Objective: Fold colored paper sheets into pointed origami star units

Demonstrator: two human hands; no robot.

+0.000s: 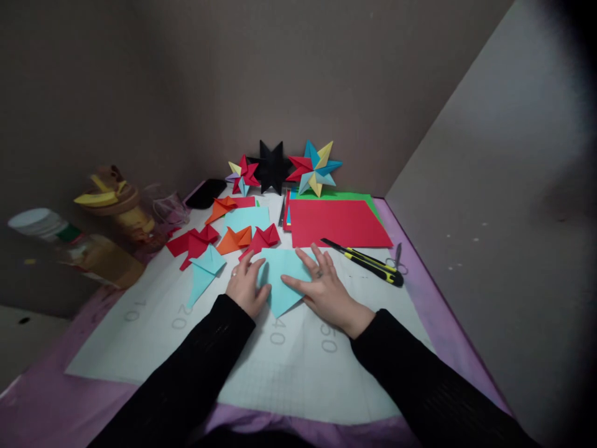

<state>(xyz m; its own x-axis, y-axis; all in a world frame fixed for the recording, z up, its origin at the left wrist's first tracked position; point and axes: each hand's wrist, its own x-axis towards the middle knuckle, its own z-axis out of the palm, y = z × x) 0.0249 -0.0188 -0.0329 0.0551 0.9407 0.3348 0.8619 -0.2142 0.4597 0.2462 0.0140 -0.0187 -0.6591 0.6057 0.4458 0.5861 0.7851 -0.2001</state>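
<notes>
A light blue folded sheet of paper [278, 291] lies before me on the white sheet, its lower end coming to a point. At its left edge rests my left hand [246, 283], fingers apart and slightly bent. My right hand [329, 291] lies over the paper's right side with fingers spread, thumb pointing inward across it. Left of my hands is a folded light blue piece [205, 270]. Behind it are a red folded piece [193, 242], an orange folded piece [234, 239] and another red folded piece [265, 238]. Parts of the middle sheet are hidden under my fingers.
A yellow-black utility knife [366, 261] lies right of my hands, near scissors [398, 261]. Behind are red paper [336, 223], a black paper star [271, 167] and a multicoloured star [316, 167]. A bottle [107, 258], a brown cup [130, 218] and a phone [206, 193] are left.
</notes>
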